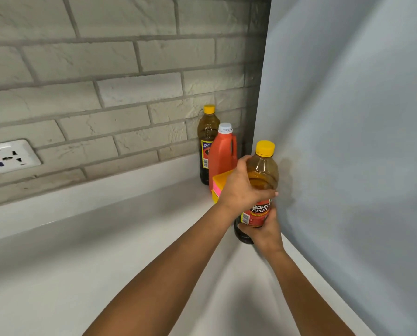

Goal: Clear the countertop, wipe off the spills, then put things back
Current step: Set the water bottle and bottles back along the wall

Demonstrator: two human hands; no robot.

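Both my hands are on the near bottle (260, 190), which has a yellow cap and a red label reading DATU PUTI. My left hand (241, 187) wraps its shoulder and upper body, fingers curled round the far side. My right hand (263, 229) grips it lower down, at the label and base. The bottle stands upright at the right end of the white countertop (93, 251), close against the pale grey side panel (360, 141); whether its base touches the counter I cannot tell. Behind it, in the corner by the brick-pattern wall (105, 81): a red jug (222, 158) with a white cap, a second yellow-capped bottle (207, 139) with dark contents, and a yellow box (220, 183) with a pink edge, partly hidden by my left hand. A wall socket (6, 156) sits at far left.
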